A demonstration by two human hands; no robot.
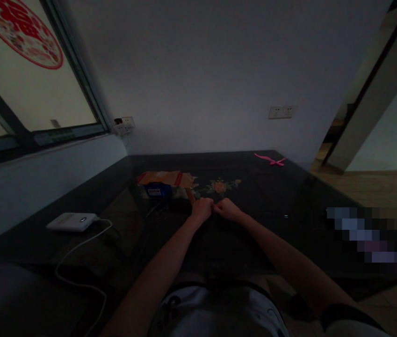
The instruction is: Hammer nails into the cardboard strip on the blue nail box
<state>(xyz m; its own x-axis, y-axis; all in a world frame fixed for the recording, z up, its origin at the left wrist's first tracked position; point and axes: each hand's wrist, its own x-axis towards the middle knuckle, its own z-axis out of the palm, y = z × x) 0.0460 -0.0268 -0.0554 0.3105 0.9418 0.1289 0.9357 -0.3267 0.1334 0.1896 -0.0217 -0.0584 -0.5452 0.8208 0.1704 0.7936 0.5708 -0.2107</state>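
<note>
Above the dark tabletop, my left hand (pixel 203 208) and my right hand (pixel 229 209) meet knuckle to knuckle near the middle. Both have their fingers curled closed. Whatever they pinch between them, if anything, is too small and dim to make out. A brownish strip (pixel 191 196) shows just behind my left hand; I cannot tell whether the hand touches it. Left of that hand lie several thin dark pieces (pixel 156 213), like nails or screws. Behind them sits a small blue box (pixel 158 190), with a torn orange-brown packet (pixel 166 178) over it.
The dark glossy table (pixel 254 243) bears a printed flower pattern (pixel 218 186). A white power bank (pixel 72 222) with a white cable (pixel 79 243) lies at the left. A pink ribbon (pixel 271 160) rests at the far right, and a pixelated patch covers the right edge.
</note>
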